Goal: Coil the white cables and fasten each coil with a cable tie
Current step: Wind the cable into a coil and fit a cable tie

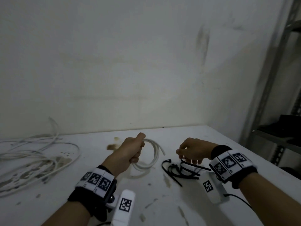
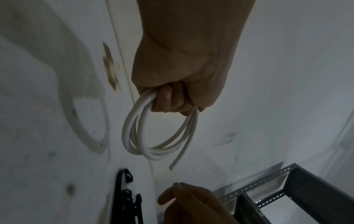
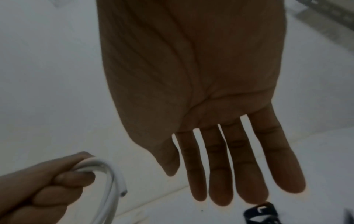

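Observation:
My left hand [image 1: 132,150] grips a small coil of white cable [image 1: 153,154] in its fist, held just above the white table; the left wrist view shows the coil [image 2: 153,136] hanging from the curled fingers [image 2: 168,100], its cut end free. My right hand [image 1: 191,151] hovers over a heap of black cable ties [image 1: 179,170], fingers straight and spread in the right wrist view [image 3: 226,174], holding nothing. A tangle of loose white cables [image 1: 32,157] lies at the table's left.
The white table [image 1: 162,201] is stained and meets a white wall at the back. A grey metal shelf rack [image 1: 276,128] stands just off the table's right edge.

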A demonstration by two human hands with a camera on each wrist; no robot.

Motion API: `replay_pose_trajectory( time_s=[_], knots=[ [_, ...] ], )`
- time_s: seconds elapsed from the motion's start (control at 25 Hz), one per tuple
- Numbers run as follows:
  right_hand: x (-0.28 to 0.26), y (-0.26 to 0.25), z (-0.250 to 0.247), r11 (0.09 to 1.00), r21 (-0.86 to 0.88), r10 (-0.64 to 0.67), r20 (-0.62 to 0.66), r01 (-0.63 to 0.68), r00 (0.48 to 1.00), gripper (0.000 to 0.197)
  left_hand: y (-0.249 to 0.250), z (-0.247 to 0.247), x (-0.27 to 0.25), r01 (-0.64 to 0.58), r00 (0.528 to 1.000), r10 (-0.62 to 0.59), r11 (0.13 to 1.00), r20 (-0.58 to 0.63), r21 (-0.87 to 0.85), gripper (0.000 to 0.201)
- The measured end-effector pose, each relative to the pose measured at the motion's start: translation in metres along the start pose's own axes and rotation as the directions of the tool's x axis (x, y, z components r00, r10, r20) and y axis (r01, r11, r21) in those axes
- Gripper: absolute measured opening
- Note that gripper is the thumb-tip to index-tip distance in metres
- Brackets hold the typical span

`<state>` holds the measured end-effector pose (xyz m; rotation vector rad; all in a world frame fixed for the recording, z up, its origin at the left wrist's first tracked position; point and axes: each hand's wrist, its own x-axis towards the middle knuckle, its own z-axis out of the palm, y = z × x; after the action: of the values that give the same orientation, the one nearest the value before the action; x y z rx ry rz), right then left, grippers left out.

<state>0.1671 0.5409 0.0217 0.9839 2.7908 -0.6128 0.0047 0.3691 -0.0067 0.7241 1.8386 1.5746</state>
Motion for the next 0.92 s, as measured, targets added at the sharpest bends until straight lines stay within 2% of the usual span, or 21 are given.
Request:
replay_pose_trajectory(
  time_s=[0.2,0.4,0.6,0.72,0.8,0.92],
  knots=[
    [0.003,0.032,0.008,0.976,-0.197,0.076,-0.066,-0.088,0.995,0.034,0.005,0.053,0.013,0.025,0.998,-0.024,1.000,0.063,-0.011,0.038],
    [0.022,0.049,0.027,0.988,-0.137,0.056,-0.143,-0.076,0.988,0.027,0.004,0.081,0.019,0.059,0.993,-0.056,0.998,0.102,-0.031,0.036],
    [0.023,0.051,0.026,0.989,-0.112,0.066,-0.229,-0.094,0.971,0.021,0.003,0.094,0.025,0.077,0.990,-0.071,0.996,0.119,-0.045,0.037],
    [0.017,0.055,0.016,0.995,0.015,0.100,-0.315,-0.100,0.944,0.017,0.002,0.095,0.027,0.079,0.990,-0.070,0.994,0.121,-0.070,0.036],
    [0.011,0.053,0.007,0.979,0.202,0.105,-0.399,-0.025,0.911,0.015,0.001,0.091,0.029,0.075,0.991,-0.064,0.992,0.118,-0.097,0.035],
    [-0.004,0.036,-0.006,0.848,0.514,0.113,-0.417,0.131,0.902,0.014,-0.001,0.081,0.030,0.071,0.993,-0.058,0.989,0.103,-0.133,0.035]
  ],
)
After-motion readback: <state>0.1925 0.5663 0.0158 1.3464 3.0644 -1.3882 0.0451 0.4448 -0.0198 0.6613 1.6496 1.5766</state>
